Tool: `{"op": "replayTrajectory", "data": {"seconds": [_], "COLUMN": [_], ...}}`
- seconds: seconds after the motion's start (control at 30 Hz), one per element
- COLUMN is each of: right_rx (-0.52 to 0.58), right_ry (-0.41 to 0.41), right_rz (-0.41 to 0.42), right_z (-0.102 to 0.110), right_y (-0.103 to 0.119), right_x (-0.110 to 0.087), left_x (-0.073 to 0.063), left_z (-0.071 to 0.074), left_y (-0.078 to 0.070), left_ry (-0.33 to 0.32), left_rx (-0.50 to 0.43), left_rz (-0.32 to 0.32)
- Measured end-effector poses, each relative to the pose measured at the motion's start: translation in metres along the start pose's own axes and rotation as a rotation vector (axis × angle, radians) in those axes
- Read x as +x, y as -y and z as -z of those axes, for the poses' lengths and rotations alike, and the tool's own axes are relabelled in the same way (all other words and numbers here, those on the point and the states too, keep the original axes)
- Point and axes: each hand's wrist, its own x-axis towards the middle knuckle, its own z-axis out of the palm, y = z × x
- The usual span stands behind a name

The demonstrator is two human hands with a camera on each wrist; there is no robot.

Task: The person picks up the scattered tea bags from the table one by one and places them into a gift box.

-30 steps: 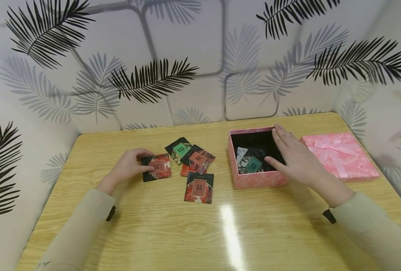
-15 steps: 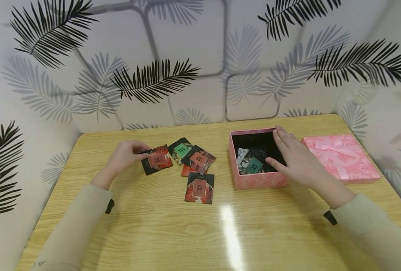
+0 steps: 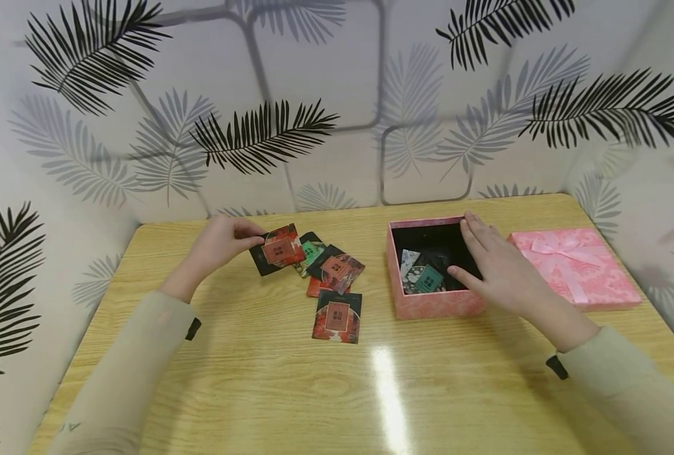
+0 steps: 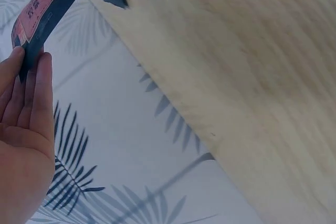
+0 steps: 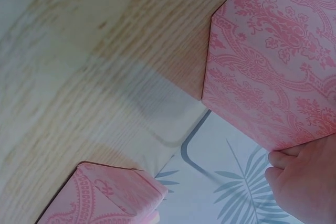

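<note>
Between thumb and fingers, my left hand pinches a black and red sachet by its left edge, raised over the table; the left wrist view shows the sachet from the side. To its right lie a green-labelled sachet, partly covered, a dark red-labelled sachet over an orange-red one, and one more black and red sachet in front. My right hand rests with straight fingers on the right rim of a pink box. Inside are a green-labelled sachet and a whitish packet.
A pink box lid with a ribbon bow lies right of the box on the wooden table. Behind the table's far edge stands a wall with a leaf pattern.
My left hand has lifted the sachet from the table and carried it up and to the right, tilting it, so it now overlaps the green-labelled one. My right hand stays at the box.
</note>
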Motion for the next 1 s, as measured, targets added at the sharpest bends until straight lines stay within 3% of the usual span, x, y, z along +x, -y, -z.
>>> {"op": "replayTrajectory", "data": {"seconds": [0.33,0.57,1.0], "right_rx": [-0.004,-0.003,-0.006], "right_ry": [-0.005,-0.014,0.01], "right_rz": [0.012,0.006,0.002], "right_z": [-0.002,-0.001,0.0], "right_y": [-0.002,-0.001,0.001], "right_x": [0.0,0.001,0.001], "left_x": [0.023,0.042,0.074], "left_z": [0.001,-0.005,-0.035], "left_y": [-0.035,-0.069,-0.129], "left_ry": [0.001,-0.001,0.021], "left_rx": [0.003,0.012,-0.034], "left_rz": [-0.103,-0.176,-0.303]}}
